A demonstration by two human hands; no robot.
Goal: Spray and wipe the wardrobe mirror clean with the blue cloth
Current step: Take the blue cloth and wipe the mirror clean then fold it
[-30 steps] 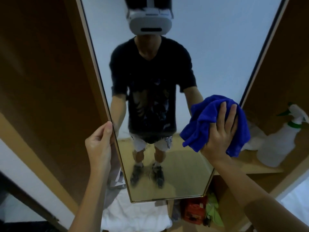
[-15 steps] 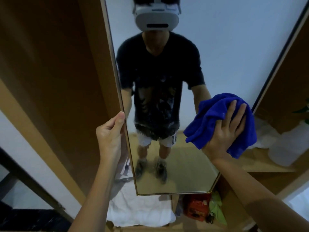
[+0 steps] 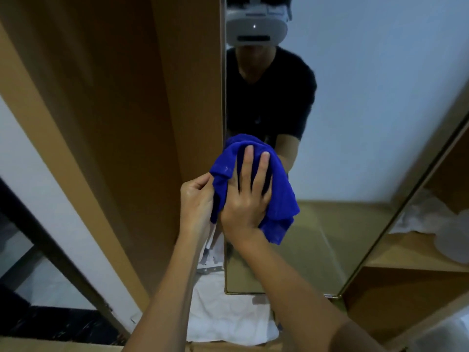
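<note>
Right hand flat on blue cloth, fingers straight and spread, pressing the bunched cloth against the wardrobe mirror at its left edge, about mid-height. Cloth crumpled, hanging in folds below and to the right of the palm; upper part domed over the fingertips.

Left hand just beside the right, at the mirror's left edge, fingers curled around that edge of the door; thumb side touching the cloth's left fold. Whether the cloth itself is pinched as well: cannot tell.

Mirror mounted on an opened wooden door, thin metallic frame visible along the bottom and right edges. Reflected in the glass: a person in a black T-shirt wearing a white headset, pale wall, tan floor.

Wardrobe interior, right of the mirror: wooden shelf carrying crumpled white fabric toward its back, and a pale translucent plastic vessel at the frame's right edge, cut off and blurred; contents not discernible.

Below the mirror's bottom edge: white fabric lying folded at the wardrobe's base, with a small white item above it, too blurred to identify.
</note>
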